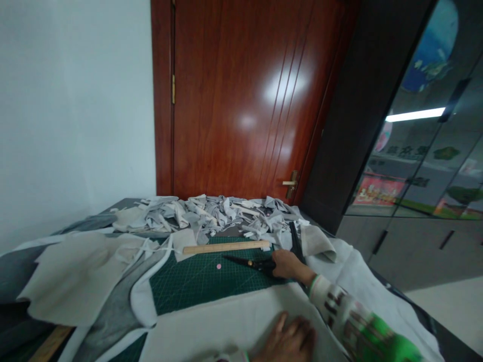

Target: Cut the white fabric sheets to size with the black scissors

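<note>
My right hand [285, 264] is closed round the handles of a pair of black scissors [249, 262] with a gold-coloured pivot. The blades point left, just above a green cutting mat [184, 281] or resting on it; I cannot tell which. My left hand [289, 339], somewhat blurred, lies flat with fingers spread on a folded white cloth [211, 322] in front of me. Behind the scissors a wooden ruler [226, 247] lies across the mat. A small pink disc [219, 266] is on the mat left of the blade tips.
Many grey and white fabric scraps [226, 211] are heaped along the back, before a brown door [234, 100]. Cream and grey cloth [79, 276] spreads at left, white cloth [350, 266] at right. A long black object [296, 241] lies behind my right hand.
</note>
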`<state>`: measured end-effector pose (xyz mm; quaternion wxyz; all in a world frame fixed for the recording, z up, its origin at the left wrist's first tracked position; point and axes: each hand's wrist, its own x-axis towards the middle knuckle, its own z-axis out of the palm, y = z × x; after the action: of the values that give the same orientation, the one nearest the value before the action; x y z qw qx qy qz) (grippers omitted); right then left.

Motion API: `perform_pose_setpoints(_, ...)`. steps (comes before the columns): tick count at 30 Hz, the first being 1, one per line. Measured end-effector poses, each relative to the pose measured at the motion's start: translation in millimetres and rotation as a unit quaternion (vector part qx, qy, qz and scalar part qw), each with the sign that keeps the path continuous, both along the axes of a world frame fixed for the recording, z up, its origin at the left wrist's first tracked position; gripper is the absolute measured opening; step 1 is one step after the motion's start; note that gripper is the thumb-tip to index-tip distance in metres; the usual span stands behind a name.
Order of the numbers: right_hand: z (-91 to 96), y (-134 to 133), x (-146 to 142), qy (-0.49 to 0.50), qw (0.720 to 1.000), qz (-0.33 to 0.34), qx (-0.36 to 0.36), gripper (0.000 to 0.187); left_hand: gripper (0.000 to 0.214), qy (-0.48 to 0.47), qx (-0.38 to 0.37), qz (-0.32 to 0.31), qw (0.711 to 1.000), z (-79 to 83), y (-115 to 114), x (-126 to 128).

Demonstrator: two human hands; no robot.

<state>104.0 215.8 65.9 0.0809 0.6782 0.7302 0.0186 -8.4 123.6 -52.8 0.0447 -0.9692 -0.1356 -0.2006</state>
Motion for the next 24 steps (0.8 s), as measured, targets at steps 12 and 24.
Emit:
perform_pose_setpoints(12,18.4,-56,29,0.276,0.951,-0.054,0.129,0.048,0.024,-0.005,0.069,0.01,0.998,3.1,3,-1)
perform_pose_setpoints(24,9.0,-139,68,0.653,0.748,-0.071,0.093,0.042,0.041,0.043,-0.01,-0.013,0.999,42.0,-6,-37)
